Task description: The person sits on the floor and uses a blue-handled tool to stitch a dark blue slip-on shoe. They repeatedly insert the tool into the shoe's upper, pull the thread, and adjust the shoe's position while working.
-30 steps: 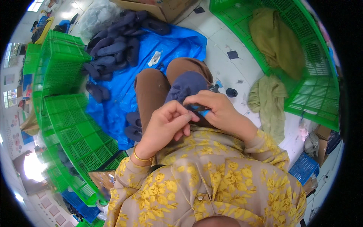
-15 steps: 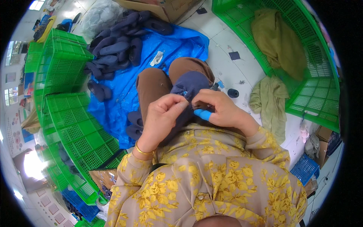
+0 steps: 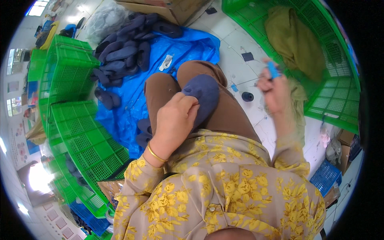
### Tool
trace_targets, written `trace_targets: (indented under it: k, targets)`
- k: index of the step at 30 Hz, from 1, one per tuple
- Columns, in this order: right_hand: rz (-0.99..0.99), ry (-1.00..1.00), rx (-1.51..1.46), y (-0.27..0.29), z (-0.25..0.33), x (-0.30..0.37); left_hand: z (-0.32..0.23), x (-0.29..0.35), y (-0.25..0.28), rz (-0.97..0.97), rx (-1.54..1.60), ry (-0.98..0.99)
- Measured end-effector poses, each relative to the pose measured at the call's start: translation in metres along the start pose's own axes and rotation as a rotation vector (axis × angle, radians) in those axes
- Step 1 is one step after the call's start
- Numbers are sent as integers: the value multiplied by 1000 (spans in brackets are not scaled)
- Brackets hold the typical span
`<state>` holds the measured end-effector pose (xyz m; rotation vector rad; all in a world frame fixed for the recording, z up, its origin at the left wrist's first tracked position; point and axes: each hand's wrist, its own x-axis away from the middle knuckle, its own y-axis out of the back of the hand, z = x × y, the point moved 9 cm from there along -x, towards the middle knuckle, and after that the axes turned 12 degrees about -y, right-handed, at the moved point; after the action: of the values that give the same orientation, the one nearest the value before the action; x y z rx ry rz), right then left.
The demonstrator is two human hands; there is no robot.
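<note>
A dark blue cloth slipper [image 3: 208, 96] rests on my lap, its rounded end over my knee. My left hand [image 3: 176, 117], with a gold bangle at the wrist, is closed in a pinch at the slipper's upper edge. What lies between those fingertips is hidden. Raised out to the right, apart from the slipper, is my right hand [image 3: 274, 90]. Blue tape wraps one of its fingers. Motion smears these fingers, and I cannot make out anything in them.
Several dark slippers [image 3: 126, 50] are heaped on a blue plastic sheet [image 3: 188, 48]. Green crates [image 3: 86, 140] line the left side. A green crate [image 3: 334, 100] with olive cloth [image 3: 294, 40] stands right. A black spool [image 3: 247, 97] sits on the floor beside my leg.
My right hand has swung away from the slipper, up and to the right. My left hand has stayed near the slipper, shifting slightly, and more of the slipper's rounded end shows.
</note>
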<state>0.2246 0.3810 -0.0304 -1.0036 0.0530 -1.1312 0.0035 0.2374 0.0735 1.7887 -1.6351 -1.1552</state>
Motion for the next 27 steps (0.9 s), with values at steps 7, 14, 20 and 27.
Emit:
trace_targets:
  k: [7,14,20,27]
  targets:
    - [-440,340,-215,301,161,39,27,-2,0,14,159,161]
    - [-628,546,-8,389,206,76,41,6,-9,47,267,278]
    - [-699,589,99,400,214,94,30,3,-4,85,289,252]
    - [-666,657,192,343,245,117,1,-6,0,22,-41,-177]
